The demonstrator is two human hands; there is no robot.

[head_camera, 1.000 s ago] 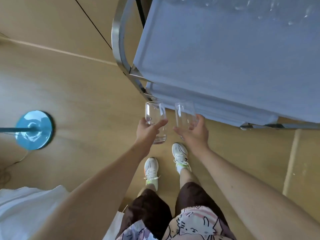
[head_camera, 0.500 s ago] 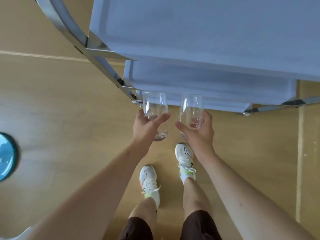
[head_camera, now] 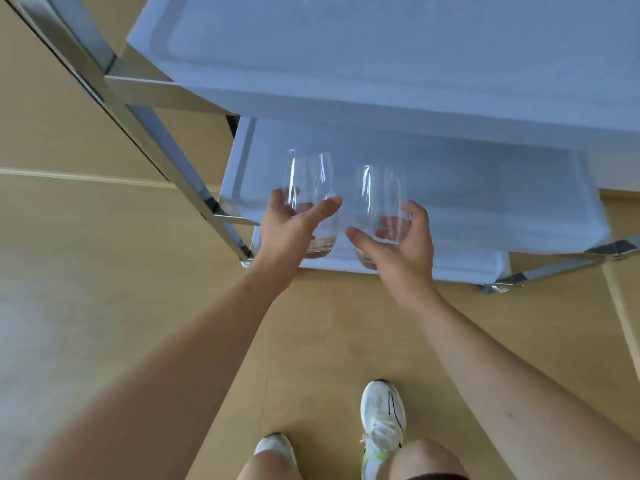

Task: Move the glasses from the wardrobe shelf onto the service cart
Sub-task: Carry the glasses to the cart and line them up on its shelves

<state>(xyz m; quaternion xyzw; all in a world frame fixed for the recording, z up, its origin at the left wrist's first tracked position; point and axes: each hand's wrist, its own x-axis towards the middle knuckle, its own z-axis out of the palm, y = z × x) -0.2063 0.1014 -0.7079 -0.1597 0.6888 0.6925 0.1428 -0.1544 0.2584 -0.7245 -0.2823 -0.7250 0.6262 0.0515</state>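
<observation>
Now the left hand (head_camera: 291, 233) grips one clear stemless glass (head_camera: 310, 202) and the right hand (head_camera: 398, 247) another (head_camera: 381, 199), fingers curled round each, over the grey service cart's middle shelf (head_camera: 485, 188); better lower both level, apart, bases first.

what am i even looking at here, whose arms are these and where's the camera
There is no machine here. A person wears a wide-angle camera on the head, looking down, so the two arms are their own and the white shoes stand on the wooden floor.

The left hand holds one clear glass; the right hand holds a second glass. Both are upright and look empty.

In front is a service cart with a shiny metal frame and pale blue-grey shelves. The glasses are at the middle shelf; whether they touch it yet, I cannot tell. The top shelf looks bare in the part shown.
</observation>
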